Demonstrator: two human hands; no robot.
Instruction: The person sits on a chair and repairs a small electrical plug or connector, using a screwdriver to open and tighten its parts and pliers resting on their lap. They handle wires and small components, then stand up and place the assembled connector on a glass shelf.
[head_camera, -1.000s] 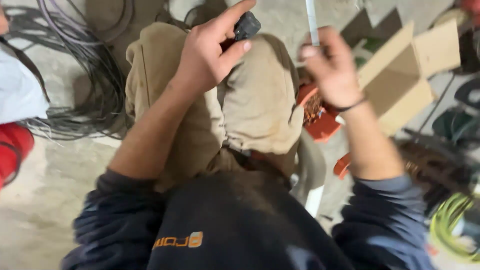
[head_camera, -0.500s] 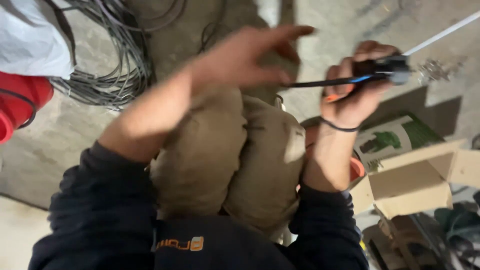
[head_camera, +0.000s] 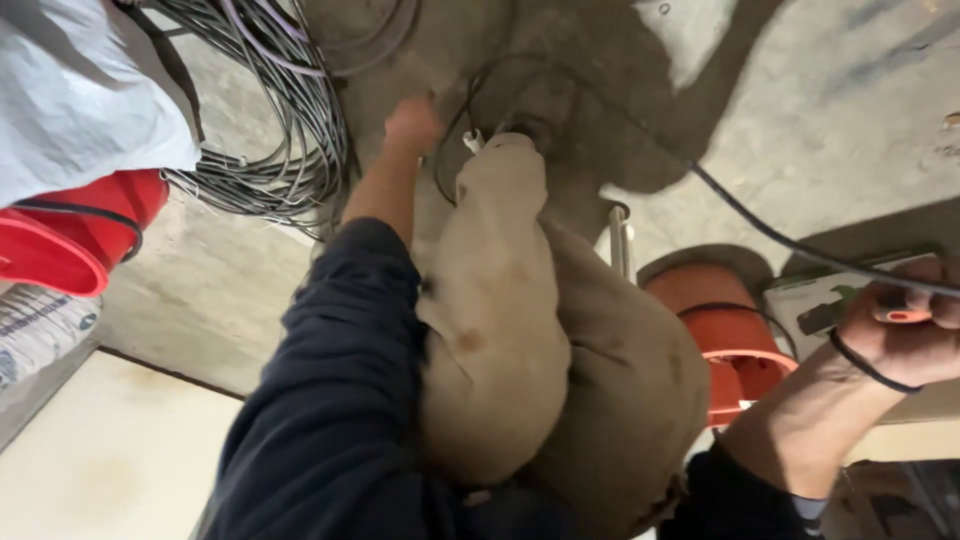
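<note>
The person wore a dark navy top with long sleeves (head_camera: 330, 400), the cuffs pushed up so that both forearms were bare. The trousers (head_camera: 500, 340) were a tan, canvas-like cloth, creased and marked with a few darker stains. A thin black band (head_camera: 865, 365) circled the right wrist. The left hand (head_camera: 412, 122) and right hand (head_camera: 905, 335) wore no gloves.
</note>
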